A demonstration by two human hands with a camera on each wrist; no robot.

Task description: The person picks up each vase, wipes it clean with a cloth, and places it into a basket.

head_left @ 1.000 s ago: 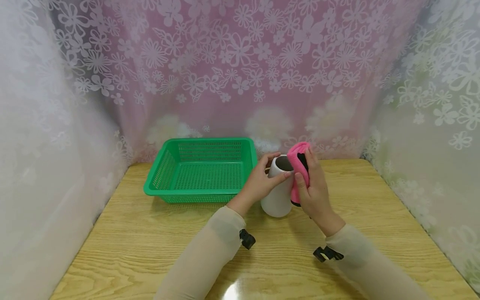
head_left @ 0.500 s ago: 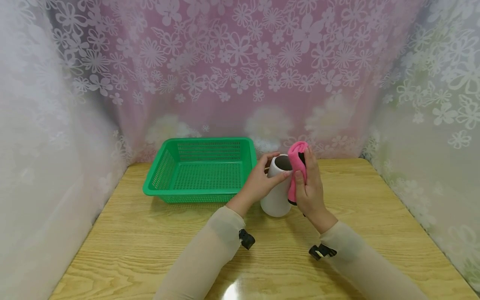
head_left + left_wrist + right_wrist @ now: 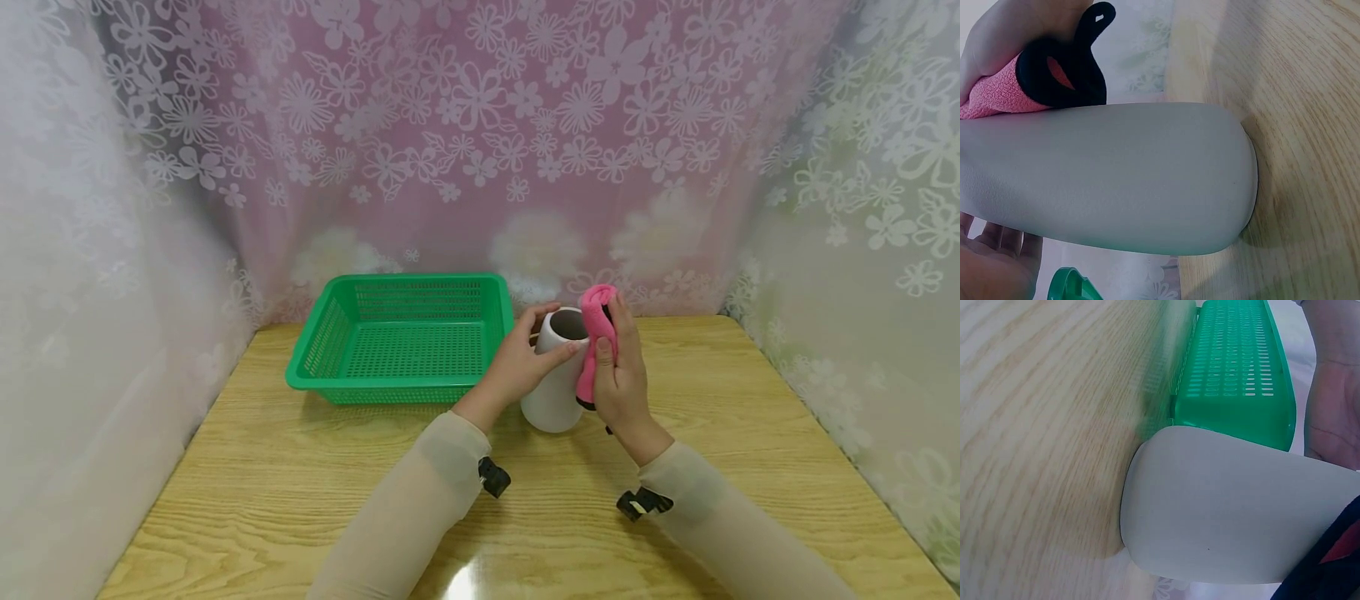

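Note:
A white vase with a wide dark mouth stands upright on the table. My left hand grips it near the rim, thumb in front and fingers behind. In my right hand is a folded pink cloth with black edging, held against the vase's right side. The left wrist view shows the cloth's black edge and loop lying along the vase wall. Only a dark corner of the cloth appears in the right wrist view, over the vase.
A green plastic basket with slotted sides stands left of the vase, close to my left hand. The wooden table runs back to a pink flowered curtain. Pale flowered curtains hang at both sides.
My right hand has shifted slightly left with the pink cloth along the vase, then slightly right at its top. The left hand, vase and basket have stayed in place.

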